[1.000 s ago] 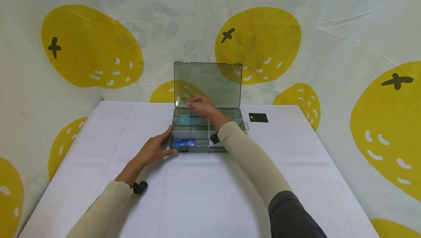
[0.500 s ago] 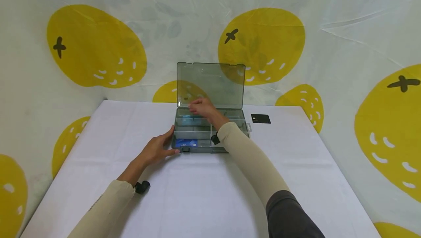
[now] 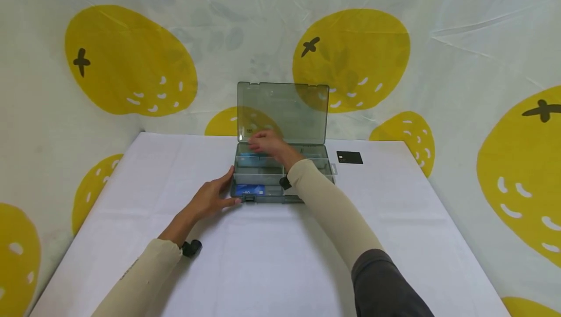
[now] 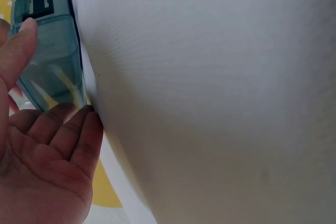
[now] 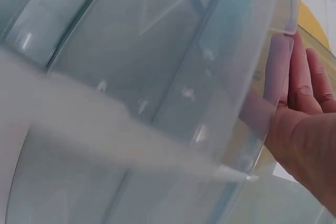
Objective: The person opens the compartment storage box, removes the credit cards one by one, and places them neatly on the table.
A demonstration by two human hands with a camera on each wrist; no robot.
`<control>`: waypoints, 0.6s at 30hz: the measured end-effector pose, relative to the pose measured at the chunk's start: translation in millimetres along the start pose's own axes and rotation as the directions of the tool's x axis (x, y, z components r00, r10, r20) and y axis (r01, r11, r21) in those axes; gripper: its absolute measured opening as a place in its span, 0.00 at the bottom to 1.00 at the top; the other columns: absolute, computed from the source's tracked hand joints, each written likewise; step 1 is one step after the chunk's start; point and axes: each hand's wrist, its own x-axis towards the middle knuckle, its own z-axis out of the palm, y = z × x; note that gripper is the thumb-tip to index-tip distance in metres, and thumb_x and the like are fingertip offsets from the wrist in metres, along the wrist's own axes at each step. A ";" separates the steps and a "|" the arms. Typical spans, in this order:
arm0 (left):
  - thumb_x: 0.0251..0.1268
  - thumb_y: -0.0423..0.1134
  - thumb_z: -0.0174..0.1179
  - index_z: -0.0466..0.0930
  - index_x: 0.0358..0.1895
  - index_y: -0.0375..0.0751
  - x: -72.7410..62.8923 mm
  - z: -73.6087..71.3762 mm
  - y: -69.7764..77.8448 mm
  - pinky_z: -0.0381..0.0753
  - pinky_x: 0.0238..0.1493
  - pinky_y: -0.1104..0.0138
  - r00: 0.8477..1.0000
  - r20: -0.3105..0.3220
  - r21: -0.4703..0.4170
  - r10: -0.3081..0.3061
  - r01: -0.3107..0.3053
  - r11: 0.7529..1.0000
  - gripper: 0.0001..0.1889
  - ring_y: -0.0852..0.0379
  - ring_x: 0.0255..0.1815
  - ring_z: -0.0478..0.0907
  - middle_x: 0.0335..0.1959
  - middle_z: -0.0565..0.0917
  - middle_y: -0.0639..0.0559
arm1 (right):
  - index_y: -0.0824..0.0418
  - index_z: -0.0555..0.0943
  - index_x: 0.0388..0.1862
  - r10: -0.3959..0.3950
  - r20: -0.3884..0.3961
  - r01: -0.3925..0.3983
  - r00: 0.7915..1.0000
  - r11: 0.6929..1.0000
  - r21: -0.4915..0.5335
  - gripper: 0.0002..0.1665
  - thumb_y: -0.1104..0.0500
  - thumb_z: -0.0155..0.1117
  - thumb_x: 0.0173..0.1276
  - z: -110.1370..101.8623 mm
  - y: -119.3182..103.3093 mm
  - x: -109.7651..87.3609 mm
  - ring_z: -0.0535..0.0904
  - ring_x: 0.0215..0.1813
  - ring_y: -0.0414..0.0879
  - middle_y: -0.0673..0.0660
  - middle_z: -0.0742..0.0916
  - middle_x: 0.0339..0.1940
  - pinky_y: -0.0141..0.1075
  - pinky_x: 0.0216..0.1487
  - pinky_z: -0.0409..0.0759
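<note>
A grey translucent compartment box (image 3: 271, 199) stands on the table, its lid (image 3: 283, 112) raised at the back. My left hand (image 3: 208, 200) holds the box's front left corner; in the left wrist view the thumb lies by a latch (image 4: 41, 3) and the fingers (image 4: 65, 135) against the side wall. Over the back left compartment is my right hand (image 3: 268, 142), fingers lowered past the rim. In the right wrist view, part of that hand (image 5: 302, 114) shows behind clear plastic, fingertips partly hidden; I cannot tell whether it pinches anything. A blue card (image 3: 250, 189) lies in the front left compartment.
Right of the box, a black card (image 3: 349, 157) lies on the white-covered table (image 3: 271, 258). Something light blue (image 3: 252, 159) shows through the rear left divider. A patterned curtain (image 3: 245, 29) hangs close behind the lid.
The whole scene shifts slightly to the right in the head view. Both hands keep nearly the same places, the left at the corner, the right over the back left compartment.
</note>
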 end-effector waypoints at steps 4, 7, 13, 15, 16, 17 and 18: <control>0.66 0.48 0.76 0.45 0.88 0.44 0.0 0.5 1.2 0.60 0.85 0.43 1.000 0.009 -0.005 -0.005 0.005 1.000 0.56 0.39 0.86 0.59 0.87 0.57 0.42 | 0.63 0.79 0.67 0.001 -0.010 -0.001 1.000 1.000 -0.013 0.23 0.52 0.64 0.81 3.7 1.8 3.3 0.85 0.67 0.60 0.66 0.87 0.66 0.56 0.76 0.76; 0.67 0.48 0.76 0.45 0.88 0.45 -0.2 0.8 1.7 0.60 0.85 0.43 1.000 0.015 -0.002 -0.014 0.014 1.000 0.56 0.39 0.86 0.58 0.87 0.57 0.42 | 0.61 0.80 0.66 0.000 -0.020 -0.001 1.000 0.999 -0.039 0.23 0.50 0.64 0.81 6.0 3.7 5.1 0.86 0.66 0.59 0.65 0.88 0.64 0.55 0.75 0.77; 0.66 0.49 0.76 0.45 0.88 0.46 -0.1 0.2 0.8 0.60 0.85 0.43 1.000 0.007 0.014 -0.014 0.014 1.000 0.56 0.39 0.86 0.59 0.87 0.58 0.43 | 0.63 0.80 0.65 -0.014 -0.031 0.012 0.999 0.999 -0.047 0.22 0.51 0.63 0.81 9.3 2.5 4.4 0.87 0.65 0.60 0.64 0.89 0.62 0.53 0.74 0.78; 0.66 0.49 0.76 0.45 0.88 0.47 -0.5 -0.6 0.9 0.60 0.85 0.43 1.000 0.005 0.014 -0.020 0.020 1.000 0.56 0.39 0.86 0.59 0.87 0.58 0.44 | 0.63 0.80 0.65 -0.016 -0.031 0.015 0.999 0.999 -0.048 0.22 0.51 0.63 0.82 9.6 1.2 3.5 0.87 0.64 0.60 0.64 0.89 0.62 0.53 0.74 0.77; 0.66 0.50 0.75 0.45 0.88 0.47 -0.3 -0.8 0.9 0.60 0.85 0.43 1.000 0.007 0.016 -0.021 0.021 1.000 0.56 0.39 0.86 0.59 0.87 0.57 0.44 | 0.63 0.80 0.65 -0.018 -0.031 0.016 0.999 0.999 -0.045 0.21 0.51 0.63 0.82 9.6 0.9 3.4 0.87 0.64 0.60 0.64 0.89 0.63 0.54 0.74 0.77; 0.66 0.50 0.75 0.45 0.88 0.47 -0.2 -0.9 0.8 0.60 0.85 0.43 1.000 0.008 0.017 -0.022 0.022 1.000 0.56 0.39 0.86 0.59 0.87 0.57 0.43 | 0.63 0.80 0.65 -0.019 -0.033 0.018 0.999 0.999 -0.040 0.21 0.52 0.63 0.82 9.6 0.5 3.3 0.87 0.64 0.60 0.64 0.89 0.62 0.54 0.74 0.78; 0.67 0.50 0.75 0.44 0.88 0.47 0.0 -1.1 0.7 0.59 0.85 0.43 1.000 0.011 0.018 -0.022 0.022 1.000 0.56 0.38 0.86 0.58 0.87 0.57 0.43 | 0.62 0.80 0.65 -0.016 -0.038 0.014 0.999 0.999 -0.037 0.21 0.51 0.63 0.82 9.5 0.3 3.2 0.87 0.64 0.60 0.64 0.89 0.62 0.54 0.74 0.78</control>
